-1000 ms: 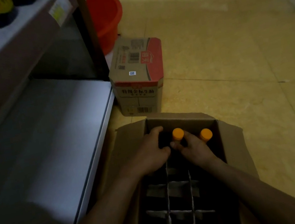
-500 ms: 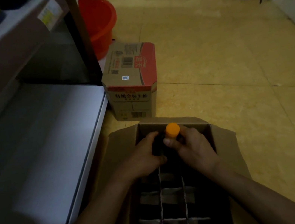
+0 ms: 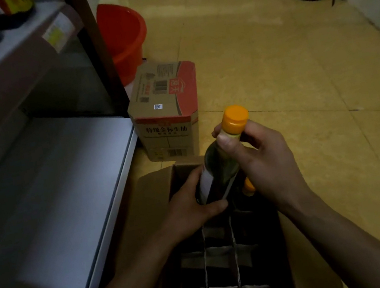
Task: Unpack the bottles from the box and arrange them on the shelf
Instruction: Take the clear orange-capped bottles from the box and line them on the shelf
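One bottle [image 3: 221, 163], right hand [image 3: 263, 164] pinching neck, left hand [image 3: 190, 211] gripping body

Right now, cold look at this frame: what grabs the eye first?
The dark bottle with its bright orange cap, held at the far end of the open box at centre: the right hand pinches the neck, the left hand grips the body. Next, the red bucket on the floor at top, behind a closed printed carton beside the lower shelf.
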Motion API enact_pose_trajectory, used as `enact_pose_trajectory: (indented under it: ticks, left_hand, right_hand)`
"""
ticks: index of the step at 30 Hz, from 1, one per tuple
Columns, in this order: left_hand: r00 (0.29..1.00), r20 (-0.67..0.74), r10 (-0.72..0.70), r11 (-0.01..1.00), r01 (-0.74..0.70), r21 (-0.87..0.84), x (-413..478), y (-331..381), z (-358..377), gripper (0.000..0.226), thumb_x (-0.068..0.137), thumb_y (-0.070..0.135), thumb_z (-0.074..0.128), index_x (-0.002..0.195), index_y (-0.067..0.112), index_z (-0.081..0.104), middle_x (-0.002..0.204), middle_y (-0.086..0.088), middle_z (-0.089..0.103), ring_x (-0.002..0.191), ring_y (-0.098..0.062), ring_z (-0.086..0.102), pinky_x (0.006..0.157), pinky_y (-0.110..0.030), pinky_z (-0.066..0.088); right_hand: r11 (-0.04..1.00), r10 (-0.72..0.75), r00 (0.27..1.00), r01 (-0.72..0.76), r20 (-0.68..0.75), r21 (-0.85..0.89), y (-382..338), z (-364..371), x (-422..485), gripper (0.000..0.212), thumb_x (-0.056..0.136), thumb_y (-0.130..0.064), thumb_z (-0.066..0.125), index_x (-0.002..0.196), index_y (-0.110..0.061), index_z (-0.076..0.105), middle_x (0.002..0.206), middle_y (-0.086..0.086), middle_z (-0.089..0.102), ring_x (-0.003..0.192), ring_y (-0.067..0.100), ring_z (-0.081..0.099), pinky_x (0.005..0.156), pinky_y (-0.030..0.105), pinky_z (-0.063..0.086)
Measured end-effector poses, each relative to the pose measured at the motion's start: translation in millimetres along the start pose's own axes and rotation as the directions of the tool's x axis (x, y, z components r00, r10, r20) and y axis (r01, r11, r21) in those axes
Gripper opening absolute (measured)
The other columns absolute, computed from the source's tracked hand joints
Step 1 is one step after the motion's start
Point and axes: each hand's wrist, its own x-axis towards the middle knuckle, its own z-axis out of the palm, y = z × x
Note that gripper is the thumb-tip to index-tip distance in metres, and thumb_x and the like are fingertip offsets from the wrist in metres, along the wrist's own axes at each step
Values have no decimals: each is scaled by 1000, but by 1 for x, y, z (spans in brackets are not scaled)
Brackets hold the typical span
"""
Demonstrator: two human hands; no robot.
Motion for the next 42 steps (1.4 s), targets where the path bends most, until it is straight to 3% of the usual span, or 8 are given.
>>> enact_pose_trajectory:
  ticks: [8,13,19,31,35,37,39,42]
  left_hand:
    - [999,-41,30,993,-34,-109,-7,9,5,90,65,53,87,145,47,45,136,24,62,126,2,59,102,-32,53]
    - [996,-83,34,982,-48,-181,-13,13,14,81,63,52,89,134,54,51,124,36,64,110,17,61,77,-5,53]
    - [1000,18,26,975,-21,-223,-12,23,8,66,78,35,89,135,43,58,126,21,71,114,2,67,98,-31,56]
    - [984,178,12,938,51,-344,-19,34,-5,71,72,38,88,136,40,56,131,10,72,121,-11,68,99,-36,58]
    - [959,284,9,930,96,-355,-22,41,-12,76,71,37,88,139,29,54,132,0,72,126,-20,67,112,-51,49]
    - [943,331,35,917,102,-386,-24,45,-14,75,69,45,91,135,33,58,132,-4,72,127,-22,66,111,-48,49]
    - [935,348,72,902,88,-423,-27,50,-15,65,70,52,89,128,37,64,130,-7,73,126,-24,67,107,-42,50]
    - [959,270,85,887,51,-459,-28,53,-13,58,65,63,88,117,47,70,125,-2,76,120,-21,70,97,-34,56]
  right_hand:
    - [987,-91,996,93,-25,132,-8,-3,2,23,92,-36,63,112,-30,71,108,-12,78,109,0,70,83,12,55]
    - [991,-81,995,73,64,113,-3,-8,6,27,96,-38,58,123,-40,61,123,-19,72,121,-1,64,94,21,56]
    - [997,-63,981,53,182,64,4,-12,7,32,102,-39,53,134,-40,55,127,-20,68,124,5,63,101,33,53]
    - [955,60,942,-151,331,254,13,-21,11,43,102,-34,52,143,-20,55,128,4,72,118,23,70,87,32,59]
    - [928,82,904,-223,419,299,12,-22,9,53,94,-54,55,137,-23,57,124,17,71,115,46,66,89,83,43]
    - [912,82,885,-251,458,323,12,-23,8,51,94,-56,58,137,-29,57,123,24,69,112,60,60,79,92,33]
    - [905,52,888,-236,458,353,10,-21,7,48,99,-50,58,140,-26,55,116,27,69,99,62,61,64,84,42]
    - [890,-7,928,-165,373,425,6,-14,5,47,101,-38,58,142,-15,54,107,12,75,89,31,73,56,42,56]
